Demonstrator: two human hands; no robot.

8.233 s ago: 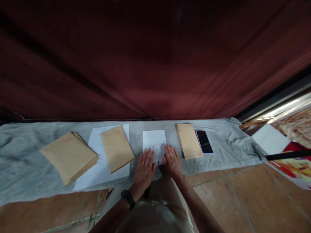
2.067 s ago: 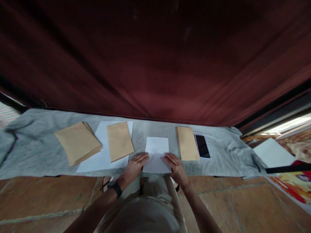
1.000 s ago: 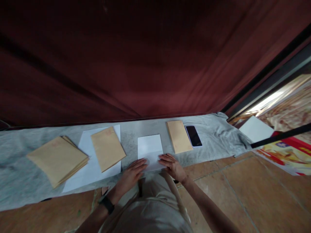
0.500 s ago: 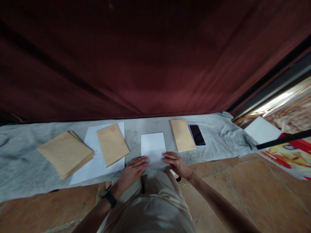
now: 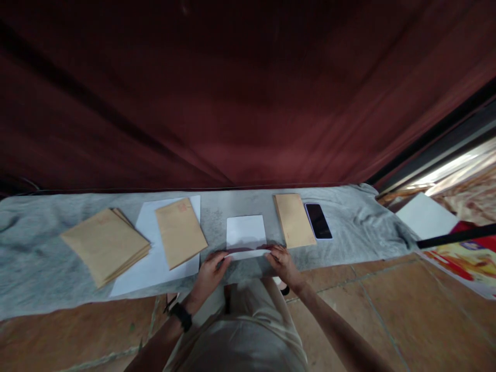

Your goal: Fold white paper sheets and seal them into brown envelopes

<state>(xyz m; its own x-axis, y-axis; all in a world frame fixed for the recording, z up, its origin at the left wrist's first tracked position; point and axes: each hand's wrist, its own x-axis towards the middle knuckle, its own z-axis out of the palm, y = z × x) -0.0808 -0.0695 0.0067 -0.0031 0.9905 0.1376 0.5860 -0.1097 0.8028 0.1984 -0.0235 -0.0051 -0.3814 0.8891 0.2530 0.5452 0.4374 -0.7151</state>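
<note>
A white sheet of paper (image 5: 245,232) lies on the grey cloth in front of me, its near edge lifted and curled up. My left hand (image 5: 212,269) pinches the left end of that raised edge between thumb and fingers. At the right end, my right hand (image 5: 282,262) grips the same edge. Right of the paper is a stack of brown envelopes (image 5: 295,221), with a dark-screened phone (image 5: 319,221) beside it. To the left, another brown envelope stack (image 5: 181,232) rests on larger white paper (image 5: 145,219).
Several fanned brown envelopes (image 5: 104,245) lie at the far left of the cloth-covered bench (image 5: 31,263). A dark red curtain (image 5: 232,103) hangs behind the bench. On the right are a black bar (image 5: 457,236), a white sheet (image 5: 426,214) and a red-and-yellow printed package (image 5: 465,261).
Both hands, which lay flat on the near part of the paper, now hold its near edge up off the cloth. The view has shifted slightly.
</note>
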